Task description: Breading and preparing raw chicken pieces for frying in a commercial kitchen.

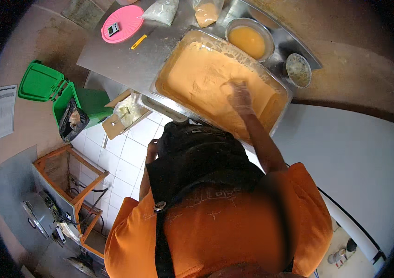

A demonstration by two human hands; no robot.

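Note:
A large rectangular tub (279, 121) in front of me holds a thick layer of orange-tan powder (197, 71), furrowed in places. My right hand (241, 97), which seems to wear a thin clear glove, reaches down into this powder. Its fingers are coated in the same colour, so whether they grip a piece cannot be made out. My left hand (152, 149) hangs low beside my black apron (200, 149), partly hidden by it. Behind the tub stands a metal bowl (271, 43) of orange-yellow liquid (247, 41). A smaller, smeared bowl (298, 70) sits to its right.
On the steel table (113, 62) lie a pink lid (127, 21) with a digital timer (113, 29), a yellow-handled knife (139, 41) and bags of white (162, 12) and orange powder (206, 14). Left are an open green bin (92, 104) and a cardboard box (113, 129). A white surface (342, 149) extends right.

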